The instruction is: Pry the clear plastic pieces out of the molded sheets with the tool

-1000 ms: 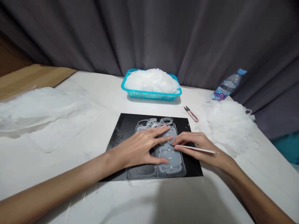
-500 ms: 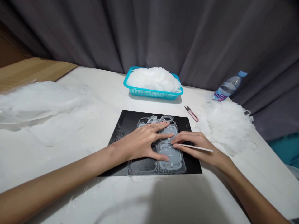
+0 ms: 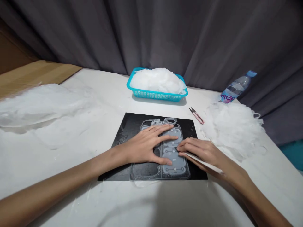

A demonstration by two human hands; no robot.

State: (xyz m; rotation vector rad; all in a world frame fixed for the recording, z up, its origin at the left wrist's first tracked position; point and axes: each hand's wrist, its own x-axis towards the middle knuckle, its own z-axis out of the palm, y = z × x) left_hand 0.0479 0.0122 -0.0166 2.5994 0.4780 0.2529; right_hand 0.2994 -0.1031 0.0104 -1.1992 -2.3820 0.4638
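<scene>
A clear, flexible plastic sheet (image 3: 143, 176) with large cut-out openings and grey-blue rounded panels (image 3: 179, 164) lies on a black board (image 3: 200, 171). My left hand (image 3: 149, 143) is spread flat over it, fingers apart, its fingertips resting on the panels' left side. In my right hand (image 3: 200, 148), a slim white pen-like tool (image 3: 204, 163) is pinched between thumb and fingers. Its shaft slants back toward my wrist, and its tip meets the right part of the panels, largely hidden by my fingers.
Behind the board stands a blue basket (image 3: 157, 95) heaped with white, filmy material (image 3: 158, 80). Pink-handled thread snips (image 3: 197, 116) lie to the right. A fluffy white pile (image 3: 233, 129), a water bottle (image 3: 239, 86) and, on the left, sheer white material (image 3: 40, 104) surround the work.
My right hand has shifted slightly down and right, and the tool's shaft now tilts more steeply. My left hand keeps its place on the sheet. The view has moved a little.
</scene>
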